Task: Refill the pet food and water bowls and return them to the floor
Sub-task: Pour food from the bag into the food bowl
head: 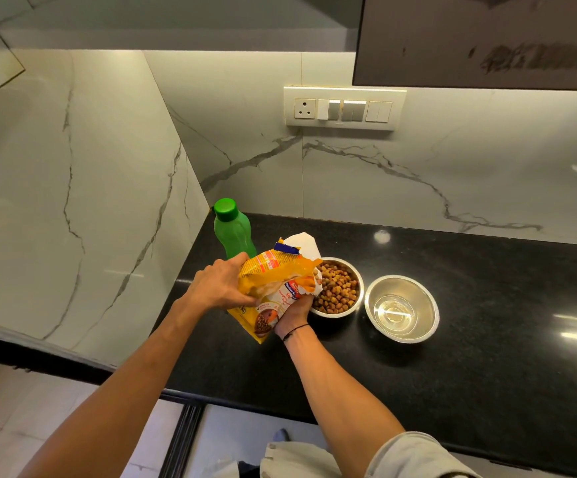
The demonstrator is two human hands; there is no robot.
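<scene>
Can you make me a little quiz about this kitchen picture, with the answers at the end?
1. True or false: the green bottle has its cap off.
2. Which bowl holds the kibble: A) the bowl nearer the food bag, or B) the bowl farther right?
3. Fill in: both hands, the left hand and the right hand, hold the yellow ____.

Key
1. False, the green cap is on.
2. A. The other bowl holds only a little clear liquid.
3. Food bag, held just left of the kibble bowl above the black counter.
</scene>
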